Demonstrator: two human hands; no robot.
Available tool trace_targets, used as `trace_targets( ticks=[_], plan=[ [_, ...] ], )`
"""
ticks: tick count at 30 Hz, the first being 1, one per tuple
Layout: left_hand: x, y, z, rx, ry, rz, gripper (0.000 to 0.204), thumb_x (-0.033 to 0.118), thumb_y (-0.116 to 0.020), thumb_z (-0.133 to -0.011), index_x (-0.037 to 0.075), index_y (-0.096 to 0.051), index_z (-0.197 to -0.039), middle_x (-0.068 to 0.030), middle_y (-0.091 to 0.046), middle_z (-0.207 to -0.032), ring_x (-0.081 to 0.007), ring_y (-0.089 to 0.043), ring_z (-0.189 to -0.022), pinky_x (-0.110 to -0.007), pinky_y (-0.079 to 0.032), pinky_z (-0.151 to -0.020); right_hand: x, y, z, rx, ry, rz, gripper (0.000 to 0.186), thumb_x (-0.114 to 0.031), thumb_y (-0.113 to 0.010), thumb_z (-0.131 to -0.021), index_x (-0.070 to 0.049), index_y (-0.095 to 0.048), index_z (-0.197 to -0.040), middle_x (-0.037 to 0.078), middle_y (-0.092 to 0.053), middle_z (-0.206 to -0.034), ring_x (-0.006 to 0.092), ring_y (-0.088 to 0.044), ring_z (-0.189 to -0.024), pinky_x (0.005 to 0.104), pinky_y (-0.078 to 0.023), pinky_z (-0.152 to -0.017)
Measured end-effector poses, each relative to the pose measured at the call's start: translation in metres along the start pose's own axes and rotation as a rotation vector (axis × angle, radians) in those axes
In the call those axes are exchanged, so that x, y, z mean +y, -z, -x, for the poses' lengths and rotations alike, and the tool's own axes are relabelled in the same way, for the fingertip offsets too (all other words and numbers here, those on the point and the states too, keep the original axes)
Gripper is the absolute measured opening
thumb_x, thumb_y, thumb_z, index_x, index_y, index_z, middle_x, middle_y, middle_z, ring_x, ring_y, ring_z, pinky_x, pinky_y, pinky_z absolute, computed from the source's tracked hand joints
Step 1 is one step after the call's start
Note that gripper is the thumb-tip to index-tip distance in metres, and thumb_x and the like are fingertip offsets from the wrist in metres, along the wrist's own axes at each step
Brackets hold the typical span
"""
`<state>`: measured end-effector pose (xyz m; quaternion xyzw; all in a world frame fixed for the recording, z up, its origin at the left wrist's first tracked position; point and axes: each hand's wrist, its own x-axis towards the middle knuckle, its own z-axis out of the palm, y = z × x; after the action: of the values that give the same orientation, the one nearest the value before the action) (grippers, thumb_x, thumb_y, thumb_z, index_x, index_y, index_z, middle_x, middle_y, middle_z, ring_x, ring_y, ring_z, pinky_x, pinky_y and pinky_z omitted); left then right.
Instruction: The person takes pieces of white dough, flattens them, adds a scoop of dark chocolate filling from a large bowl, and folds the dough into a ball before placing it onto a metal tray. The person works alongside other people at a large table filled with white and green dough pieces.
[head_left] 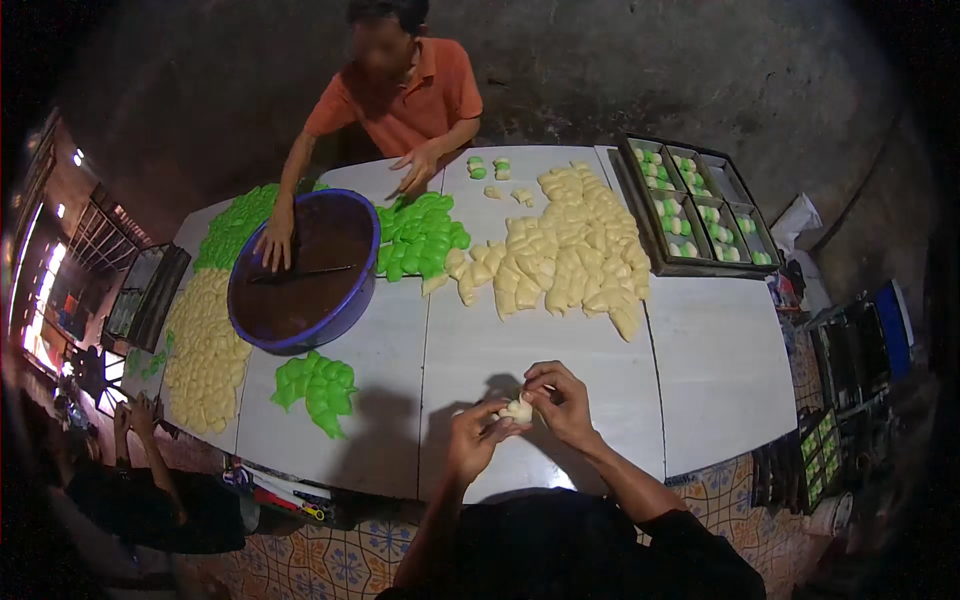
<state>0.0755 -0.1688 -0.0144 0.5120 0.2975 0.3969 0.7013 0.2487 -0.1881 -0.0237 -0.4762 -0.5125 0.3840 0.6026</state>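
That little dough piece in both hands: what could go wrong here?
1. The cream dough piece is pinched only by fingertips of the left hand and right hand; it might slip or get squashed.
2. The green dough pile lies close by, so an elbow could nudge it.

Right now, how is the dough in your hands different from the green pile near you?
The pale dough piece is cream-coloured; the green pile is bright green. The pale piece is single and pinched between left hand and right hand; the pile is many pieces lying untouched on the white table. Both look like soft dough.
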Motion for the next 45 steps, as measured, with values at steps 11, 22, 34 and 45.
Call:
trace_targets(
  ticks=[11, 22, 34, 45],
  plan=[
    [-0.040, -0.019, 0.029, 0.193, 0.129, 0.169, 0.018, 0.004, -0.060, -0.088, -0.003, -0.058, -0.104, -0.0110, -0.061, -0.104, -0.0160, -0.063, -0.089, -0.031, -0.056, -0.079, -0.020, -0.001, 0.046, -0.129, -0.200, 0.228, 0.015, -0.008, -0.060, -0.085, 0.000, -0.067, -0.097, 0.011, -0.059, -0.095, 0.0227, -0.058, -0.092, 0.0309, -0.048, -0.076],
    [-0.044, -0.024, 0.030, 0.339, -0.030, -0.220, 0.051, -0.010, -0.057, -0.075, 0.004, -0.042, -0.122, -0.0088, -0.058, -0.091, -0.0160, -0.060, -0.091, -0.025, -0.052, -0.072, 0.023, 0.000, 0.042, -0.240, -0.303, -0.062, 0.040, -0.016, -0.056, -0.092, -0.003, -0.049, -0.129, 0.008, -0.060, -0.109, 0.0166, -0.060, -0.089, 0.0293, -0.051, -0.077],
    [-0.088, 0.004, 0.018, 0.532, 0.144, 0.121, 0.039, 0.022, -0.053, -0.090, 0.003, -0.044, -0.123, -0.0110, -0.054, -0.109, -0.0217, -0.054, -0.106, -0.035, -0.040, -0.094, 0.108, 0.023, -0.052, -0.166, -0.330, 0.216, 0.023, -0.001, -0.058, -0.080, 0.001, -0.065, -0.102, 0.016, -0.067, -0.098, 0.0241, -0.064, -0.089, 0.0321, -0.049, -0.079],
    [-0.177, 0.029, 0.022, 0.753, -0.015, -0.912, 0.020, 0.017, -0.047, -0.093, 0.000, -0.058, -0.095, -0.0100, -0.060, -0.085, -0.0233, -0.060, -0.077, -0.035, -0.050, -0.074, 0.127, 0.041, -0.018, -0.569, 0.407, 0.910, 0.065, -0.045, -0.067, -0.074, -0.008, -0.052, -0.125, 0.018, -0.047, -0.130, 0.0377, -0.041, -0.122, 0.0475, -0.038, -0.096]
  ],
)
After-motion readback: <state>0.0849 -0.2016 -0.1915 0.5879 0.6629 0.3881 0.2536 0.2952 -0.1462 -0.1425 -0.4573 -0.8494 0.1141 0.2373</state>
